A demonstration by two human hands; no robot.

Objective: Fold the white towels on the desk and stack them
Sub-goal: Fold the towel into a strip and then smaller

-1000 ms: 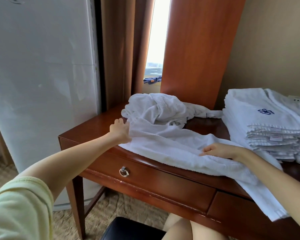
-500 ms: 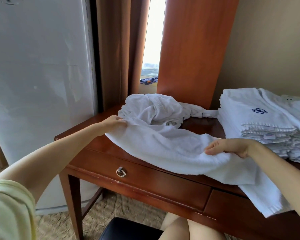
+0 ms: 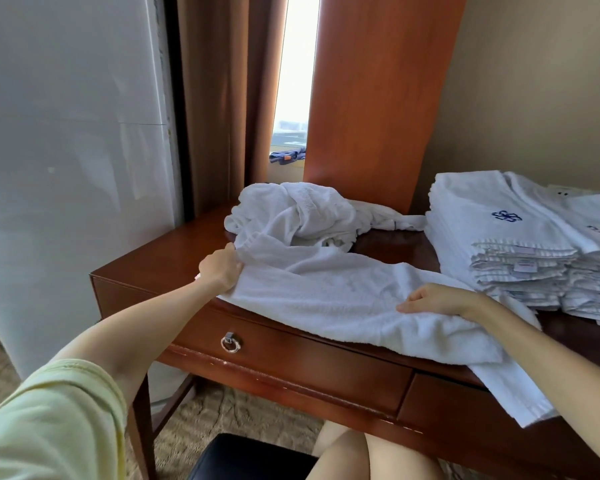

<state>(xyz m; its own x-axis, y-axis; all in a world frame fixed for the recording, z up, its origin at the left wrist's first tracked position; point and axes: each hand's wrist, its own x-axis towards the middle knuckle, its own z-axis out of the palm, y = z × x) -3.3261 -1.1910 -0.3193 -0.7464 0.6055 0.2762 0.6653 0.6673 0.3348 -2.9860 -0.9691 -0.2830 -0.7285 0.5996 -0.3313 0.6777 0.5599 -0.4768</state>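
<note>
The fingers of the left hand [image 3: 222, 271] are curled round the left end of the towel [image 3: 326, 292], bunching the cloth in the palm. The fingers of the right hand [image 3: 440, 301] lie bent, knuckles up, on the towel's middle; I cannot tell whether they pinch a fold or only press it down. Half a second ago that right hand was raised with cloth lifted under it; now it has come down onto the surface, and the left hand has drawn its end away from the crumpled heap [image 3: 302, 216] toward the near left of the desk [image 3: 160, 258]. The result is that the towel now lies stretched in a long band across the desk's front, its left end just clear of the heap and its right end hanging over the front edge, past the drawer line. That looks like the laying-out step, with no fold made yet in this piece. The folded stack [image 3: 520, 258] sits at the right rear, near the right hand, and is the likely place for this towel. The heap behind still holds unfolded cloth, so the task seems well along but unfinished. The hanging end may drag the towel off true unless it is brought up first.
</note>
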